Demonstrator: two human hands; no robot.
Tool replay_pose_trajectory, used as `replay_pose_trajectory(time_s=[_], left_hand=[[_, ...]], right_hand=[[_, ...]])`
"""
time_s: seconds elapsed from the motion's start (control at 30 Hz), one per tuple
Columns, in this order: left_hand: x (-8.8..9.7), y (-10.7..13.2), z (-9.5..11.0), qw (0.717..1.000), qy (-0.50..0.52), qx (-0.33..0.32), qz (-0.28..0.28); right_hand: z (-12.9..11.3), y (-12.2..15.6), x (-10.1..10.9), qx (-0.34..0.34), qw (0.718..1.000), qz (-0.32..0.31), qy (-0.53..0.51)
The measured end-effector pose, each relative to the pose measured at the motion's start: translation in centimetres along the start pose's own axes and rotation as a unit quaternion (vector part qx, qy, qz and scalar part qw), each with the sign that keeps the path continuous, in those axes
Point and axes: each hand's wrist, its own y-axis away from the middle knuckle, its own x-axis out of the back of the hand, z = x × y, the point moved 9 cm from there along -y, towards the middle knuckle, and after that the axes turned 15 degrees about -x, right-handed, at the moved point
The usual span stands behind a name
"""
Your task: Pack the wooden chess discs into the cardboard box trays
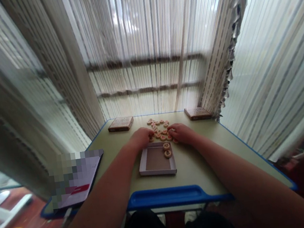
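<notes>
Several round wooden Chinese chess pieces (163, 138) lie in a loose cluster on the pale table, some with red marks visible. At the cluster's left side, my left hand (143, 137) has its fingers curled down on a piece, which they partly cover. From the right, my right hand (181, 132) reaches in with bent fingers closed at another piece by the edge of the group. Nearer me stands a shallow open cardboard box (158, 172) with a white rim. Two chess pieces (167, 153) lie inside it, along its right wall.
A flat patterned box (121, 123) sits at the table's far left corner, and a similar box (198, 113) at the far right. A tablet-like flat object (89, 178) lies at the left edge. The table has a blue front tray (165, 196). Curtains (146, 73) hang behind.
</notes>
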Motion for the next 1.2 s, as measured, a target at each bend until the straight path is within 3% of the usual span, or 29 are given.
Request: replay_pose_trajectory(time_s=[0.23,0.37,0.6,0.73,0.93,1.1,1.2], left_hand=[[0.3,-0.3,0.5,0.999,-0.032,-0.016,0.023],[-0.2,-0.5,1.3,0.997,-0.028,-0.062,0.020],[-0.8,-0.8,0.4,0.999,-0.004,-0.052,-0.001],[0.0,-0.5,-0.1,1.000,0.005,-0.010,0.020],[2.4,0.6,-0.6,0.992,0.008,0.057,0.112],[1.8,0.7,-1.7,0.994,0.015,0.087,0.067],[2.1,0.7,-2.4,0.992,-0.018,0.091,0.082]], right_hand=[[-0.4,-0.2,-0.4,0.033,0.999,0.010,-0.011],[0.1,-0.3,-0.2,-0.001,1.000,0.010,-0.003],[0.4,-0.2,0.3,-0.015,0.999,0.006,0.035],[0.9,-0.4,0.5,-0.031,0.998,0.020,0.057],[0.8,-0.4,0.3,-0.041,0.996,0.027,0.070],[-0.2,0.0,0.2,0.013,0.999,0.022,0.020],[-0.4,0.0,0.3,0.027,0.999,0.020,-0.014]])
